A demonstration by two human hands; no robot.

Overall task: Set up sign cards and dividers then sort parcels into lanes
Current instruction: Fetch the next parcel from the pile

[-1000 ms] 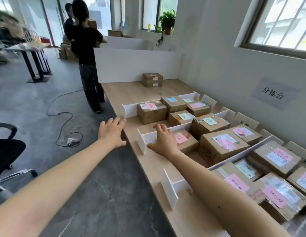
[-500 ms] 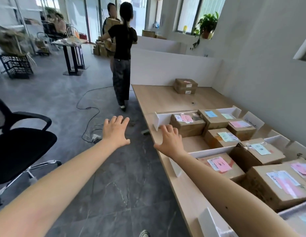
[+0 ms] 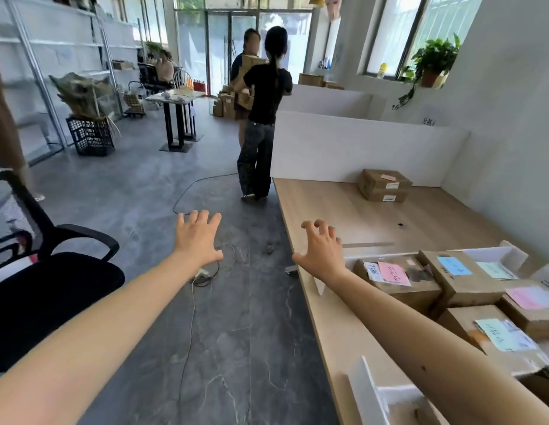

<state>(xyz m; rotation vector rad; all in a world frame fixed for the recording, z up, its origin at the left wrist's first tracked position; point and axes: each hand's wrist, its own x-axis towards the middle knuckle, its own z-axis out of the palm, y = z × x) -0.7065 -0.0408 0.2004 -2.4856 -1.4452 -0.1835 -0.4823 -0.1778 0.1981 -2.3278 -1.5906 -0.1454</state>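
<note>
**Inspector:** State of the hands?

**Assessor:** The left hand [image 3: 197, 237] hangs over the floor, off the tabletop [image 3: 343, 216]. Its grip is spread wide and holds nothing. The right hand [image 3: 320, 251] is above the tabletop's floor-side edge, its grip half-bent and also empty.

**Inspector:** The parcels?

**Assessor:** Sorted parcels [image 3: 396, 289] lie between white dividers [image 3: 365, 394] on the near half, reaching toward the wall-side edge. Two stacked parcels [image 3: 384, 185] sit well apart by the far edge, just before the white partition [image 3: 359, 148].

**Inspector:** Recommendation?

**Assessor:** The likely step is fetching that stack. I advise walking along the floor-side edge rather than overreaching. Take the top parcel by opposite sides with both hands and read its label. Then lower it straight into its lane, so no divider is knocked.
</note>
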